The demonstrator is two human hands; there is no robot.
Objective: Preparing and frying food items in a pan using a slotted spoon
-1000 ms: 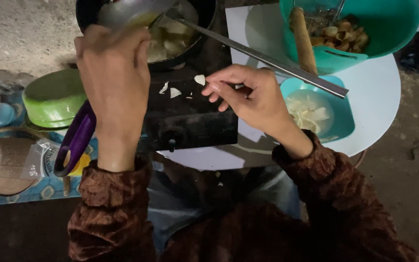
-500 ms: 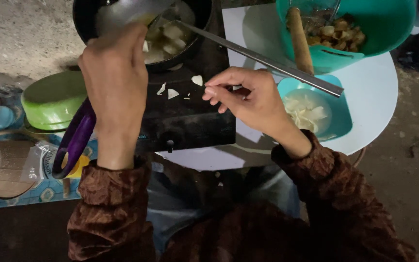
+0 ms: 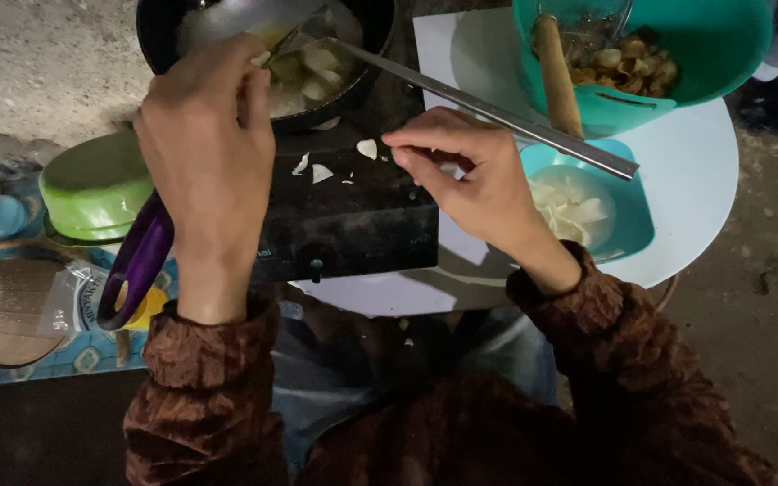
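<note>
White flat chips (image 3: 320, 173) lie scattered on the black stove top (image 3: 353, 216), just beside the dark pan (image 3: 366, 54). The right hand (image 3: 470, 175) pinches narrowly near them; the left hand (image 3: 209, 153) grips, seemingly, a metal ladle (image 3: 254, 18).

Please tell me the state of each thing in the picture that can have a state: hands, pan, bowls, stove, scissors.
left hand: closed on a tool handle over the pan
right hand: fingers pinched above the stove top
black pan: on the stove, holds pale pieces
stove: few pale scraps on top
small teal bowl: holds white slices
large teal bowl: holds brown pieces
green bowl: upside down
purple scissors: lying, blades hidden
</note>
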